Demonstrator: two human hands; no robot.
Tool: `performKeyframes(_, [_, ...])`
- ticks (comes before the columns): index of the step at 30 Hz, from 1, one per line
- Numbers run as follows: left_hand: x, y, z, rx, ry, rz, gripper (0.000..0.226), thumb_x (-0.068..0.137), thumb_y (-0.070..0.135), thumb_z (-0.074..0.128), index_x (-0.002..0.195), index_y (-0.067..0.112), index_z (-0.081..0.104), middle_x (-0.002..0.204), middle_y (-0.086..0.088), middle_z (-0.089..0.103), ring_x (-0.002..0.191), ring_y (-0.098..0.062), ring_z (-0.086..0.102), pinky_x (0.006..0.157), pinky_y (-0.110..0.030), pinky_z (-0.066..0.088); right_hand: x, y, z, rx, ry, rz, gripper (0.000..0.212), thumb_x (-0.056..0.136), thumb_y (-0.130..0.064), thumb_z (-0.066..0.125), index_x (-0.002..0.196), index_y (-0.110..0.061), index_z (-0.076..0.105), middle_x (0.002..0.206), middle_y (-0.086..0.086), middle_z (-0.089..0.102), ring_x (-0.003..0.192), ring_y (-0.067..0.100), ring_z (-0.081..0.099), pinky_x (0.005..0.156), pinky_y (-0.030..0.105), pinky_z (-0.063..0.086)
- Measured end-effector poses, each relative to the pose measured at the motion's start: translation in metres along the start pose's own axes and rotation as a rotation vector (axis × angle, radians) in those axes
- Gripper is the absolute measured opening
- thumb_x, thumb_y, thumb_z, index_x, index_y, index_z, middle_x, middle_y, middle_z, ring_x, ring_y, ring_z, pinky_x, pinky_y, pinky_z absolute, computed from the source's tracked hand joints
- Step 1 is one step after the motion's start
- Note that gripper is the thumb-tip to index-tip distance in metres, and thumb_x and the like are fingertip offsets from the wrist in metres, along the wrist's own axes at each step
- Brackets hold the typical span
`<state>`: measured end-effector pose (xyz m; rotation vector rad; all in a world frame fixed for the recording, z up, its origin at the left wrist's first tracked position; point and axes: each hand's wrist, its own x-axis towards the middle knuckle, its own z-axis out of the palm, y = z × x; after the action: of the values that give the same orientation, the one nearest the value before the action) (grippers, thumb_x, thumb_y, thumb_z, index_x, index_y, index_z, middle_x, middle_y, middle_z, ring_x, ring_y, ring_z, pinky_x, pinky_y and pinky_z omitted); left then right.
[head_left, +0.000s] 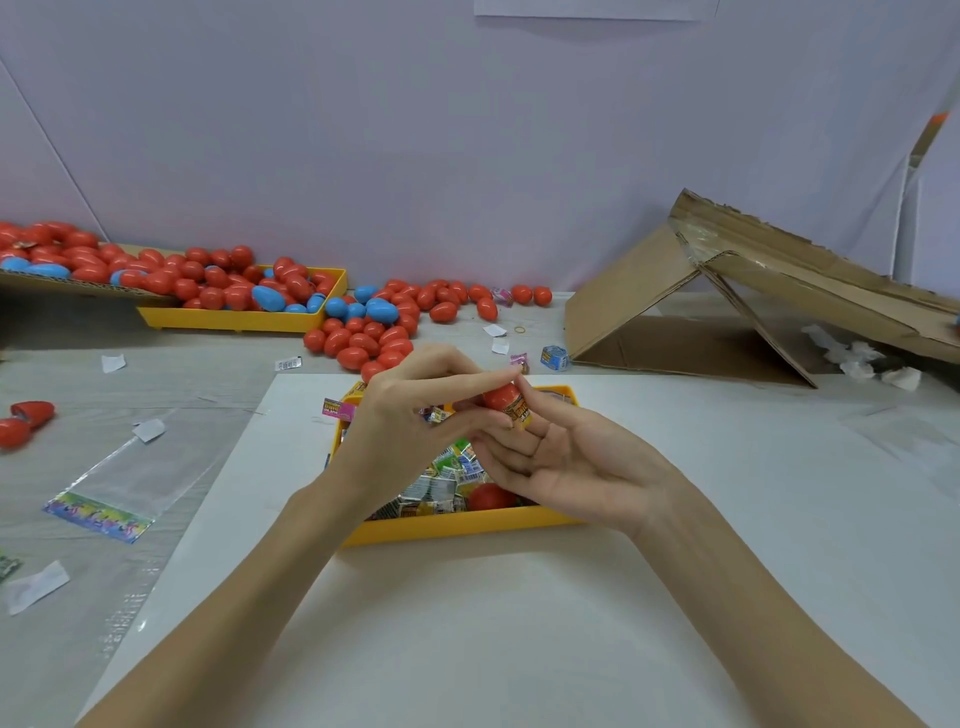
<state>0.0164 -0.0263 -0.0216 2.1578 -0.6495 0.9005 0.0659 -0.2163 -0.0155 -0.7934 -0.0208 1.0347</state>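
**Desk:** What runs along the left?

**Photographer:** Red and blue eggs (208, 280) spill out of a far tray (239, 319) and across the table (208, 353). A clear bag (130, 473) lies nearer. At centre, the left hand (410, 410) has a firm grip on a red shell (501, 397), pinching it between thumb and forefinger in the air above the near tray (457, 530) of wrappers. A yellow packet (519, 415) juts from the shell's open end. The right hand (566, 457) is palm up with a slack grip: its fingers are almost straight, the tips press on the packet, and they close round nothing. A cardboard box (727, 312) lies collapsed at far right.

**Desk:** What could go wrong?

**Photographer:** The shell is smooth and held only at its tip, so a hard push from the right could twist it out of the pinch. It would probably drop among the wrappers. A packet pushed in crooked could crumple, or stop the egg from closing.

**Desk:** And what can't we see?

**Photographer:** The left thumb is mostly hidden behind the fingers, so how deep the packet sits cannot be told. Its print is unreadable. No matching half shows in either hand. The box's right end runs out of frame.
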Motion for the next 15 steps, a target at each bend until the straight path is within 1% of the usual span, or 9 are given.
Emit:
performKeyframes(2, [0.0013, 0.0002, -0.0002, 0.021, 0.010, 0.029, 0.046, 0.085, 0.017, 0.077, 0.128, 0.008, 0.066, 0.093, -0.010, 0.067, 0.085, -0.026, 0.061, 0.075, -0.039, 0.055, 0.0003, 0.0006, 0.0007, 0.016, -0.008, 0.002, 0.027, 0.083, -0.026, 0.077, 0.095, -0.002, 0.081, 0.098, 0.015, 0.078, 0.100, 0.027, 0.076, 0.090, 0.037, 0.062])
performKeyframes(4, [0.0023, 0.0003, 0.0006, 0.064, 0.030, 0.067, 0.045, 0.086, 0.017, 0.076, 0.129, 0.009, 0.065, 0.090, -0.010, 0.066, 0.083, -0.024, 0.057, 0.076, -0.034, 0.052, -0.0001, 0.0014, 0.0017, 0.020, -0.019, 0.000, 0.028, 0.083, -0.028, 0.078, 0.095, -0.003, 0.081, 0.096, 0.014, 0.078, 0.100, 0.027, 0.076, 0.089, 0.037, 0.062])
performKeyframes(6, [0.0018, 0.0006, 0.0030, 0.116, 0.047, 0.094, 0.044, 0.088, 0.015, 0.074, 0.130, 0.008, 0.064, 0.089, -0.010, 0.064, 0.086, -0.020, 0.053, 0.078, -0.030, 0.051, -0.0002, 0.0023, 0.0034, 0.021, -0.029, 0.002, 0.031, 0.081, -0.031, 0.081, 0.099, -0.005, 0.081, 0.095, 0.011, 0.078, 0.099, 0.029, 0.076, 0.087, 0.037, 0.062])
performKeyframes(8, [0.0000, 0.0021, 0.0068, 0.156, 0.063, 0.090, 0.041, 0.091, 0.013, 0.072, 0.131, 0.006, 0.066, 0.094, -0.010, 0.063, 0.090, -0.018, 0.053, 0.081, -0.029, 0.051, -0.0002, 0.0019, 0.0056, 0.032, -0.040, 0.002, 0.032, 0.084, -0.034, 0.080, 0.100, -0.006, 0.080, 0.094, 0.008, 0.077, 0.096, 0.028, 0.075, 0.089, 0.037, 0.061])
performKeyframes(10, [-0.0018, 0.0032, 0.0094, 0.158, 0.088, 0.055, 0.038, 0.094, 0.011, 0.069, 0.132, 0.003, 0.067, 0.102, -0.009, 0.063, 0.096, -0.021, 0.057, 0.085, -0.032, 0.053, -0.0010, 0.0005, 0.0073, 0.041, -0.049, 0.009, 0.035, 0.089, -0.037, 0.076, 0.101, -0.004, 0.079, 0.099, 0.009, 0.075, 0.096, 0.028, 0.074, 0.092, 0.037, 0.060])
performKeyframes(12, [-0.0022, 0.0039, 0.0089, 0.127, 0.105, -0.004, 0.037, 0.097, 0.012, 0.067, 0.133, 0.004, 0.066, 0.109, -0.009, 0.062, 0.102, -0.025, 0.059, 0.088, -0.034, 0.053, -0.0031, -0.0007, 0.0081, 0.032, -0.071, 0.026, 0.040, 0.092, -0.039, 0.074, 0.105, -0.001, 0.076, 0.110, 0.011, 0.072, 0.102, 0.030, 0.072, 0.094, 0.038, 0.059])
performKeyframes(15, [-0.0016, 0.0055, 0.0060, 0.050, 0.068, -0.061, 0.039, 0.099, 0.016, 0.064, 0.136, 0.008, 0.064, 0.113, -0.008, 0.058, 0.105, -0.024, 0.059, 0.088, -0.037, 0.054, -0.0057, 0.0008, 0.0085, 0.006, -0.116, 0.036, 0.037, 0.094, -0.035, 0.074, 0.108, -0.001, 0.075, 0.120, 0.015, 0.069, 0.112, 0.032, 0.069, 0.098, 0.040, 0.057])
